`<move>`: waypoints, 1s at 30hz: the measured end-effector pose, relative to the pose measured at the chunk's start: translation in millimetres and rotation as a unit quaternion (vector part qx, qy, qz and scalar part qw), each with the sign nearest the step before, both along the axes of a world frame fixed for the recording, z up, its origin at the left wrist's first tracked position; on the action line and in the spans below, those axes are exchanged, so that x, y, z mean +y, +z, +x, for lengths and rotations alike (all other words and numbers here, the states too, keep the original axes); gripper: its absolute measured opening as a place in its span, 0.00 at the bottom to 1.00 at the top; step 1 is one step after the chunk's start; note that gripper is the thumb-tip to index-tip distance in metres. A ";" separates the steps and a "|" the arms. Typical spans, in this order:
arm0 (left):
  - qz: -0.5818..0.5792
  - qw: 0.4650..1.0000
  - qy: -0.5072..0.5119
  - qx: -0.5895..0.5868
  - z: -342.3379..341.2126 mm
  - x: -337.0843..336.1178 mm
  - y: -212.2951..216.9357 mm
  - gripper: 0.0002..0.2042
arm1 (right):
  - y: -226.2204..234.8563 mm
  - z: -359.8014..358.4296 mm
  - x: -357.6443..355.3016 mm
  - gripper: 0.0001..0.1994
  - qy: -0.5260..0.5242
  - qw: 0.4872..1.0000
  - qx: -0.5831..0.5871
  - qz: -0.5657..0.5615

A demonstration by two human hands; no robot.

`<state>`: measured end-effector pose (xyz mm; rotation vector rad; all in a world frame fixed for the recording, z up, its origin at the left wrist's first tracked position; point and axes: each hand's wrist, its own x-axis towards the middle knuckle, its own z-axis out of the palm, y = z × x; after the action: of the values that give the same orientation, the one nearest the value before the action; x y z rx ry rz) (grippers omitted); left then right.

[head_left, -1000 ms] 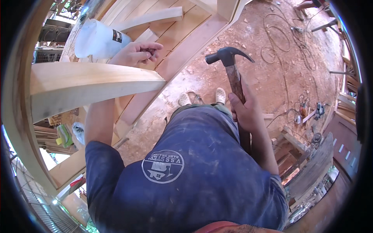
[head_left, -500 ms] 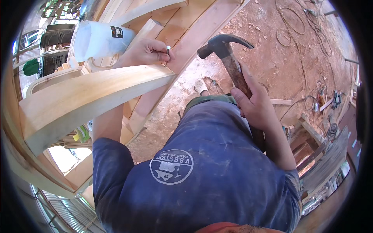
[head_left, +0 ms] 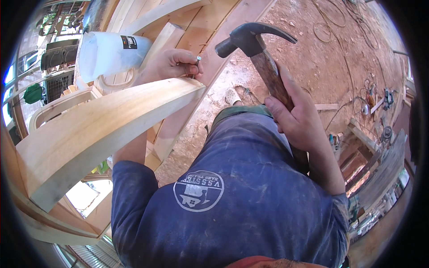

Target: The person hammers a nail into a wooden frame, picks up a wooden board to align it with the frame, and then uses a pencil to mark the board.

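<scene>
The left hand (head_left: 167, 64) has its fingers (head_left: 191, 69) pressed together on a nail (head_left: 198, 60), thumb against index. The nail sits in that pinch at the very fingertips, its head standing just past them and a little of the shank showing below. The grip looks chosen to keep the nail steady while leaving the head bare. The lower end comes down close by the end of the beam (head_left: 111, 118); whether it touches the wood is hidden by the fingers.

The beam is pale and curved, and its near side screens part of the left forearm (head_left: 132, 149), which passes beneath it so that the hand comes up on the far side. That seems to be the way to reach the beam's end without lying across its top.

The right hand (head_left: 297, 116) is closed round the handle of the hammer (head_left: 271, 76), index finger laid along the wood, probably for control. The striking face is turned toward the nail and the claw away from it; face and nail are apart, near each other in this view. The handle's lower end runs down beside the shirt (head_left: 241, 178).

Farther out, a bucket (head_left: 109, 56) lies tipped on its side by the boards' (head_left: 210, 27) left part, with a block (head_left: 166, 39) just beside it. Cords (head_left: 333, 29) trail over the reddish floor (head_left: 295, 58).
</scene>
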<state>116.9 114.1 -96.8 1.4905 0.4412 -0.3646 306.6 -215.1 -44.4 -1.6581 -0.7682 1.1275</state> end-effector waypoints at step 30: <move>0.089 0.995 -0.009 -0.039 4.5 -14.1 12.9 0.03 | 19.9 3.0 37.3 0.30 0.041 0.989 -0.123 0.067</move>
<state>121.4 99.9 -83.9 1.6760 0.4065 -0.2856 309.6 -177.8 -24.5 -1.6815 -1.0554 0.9142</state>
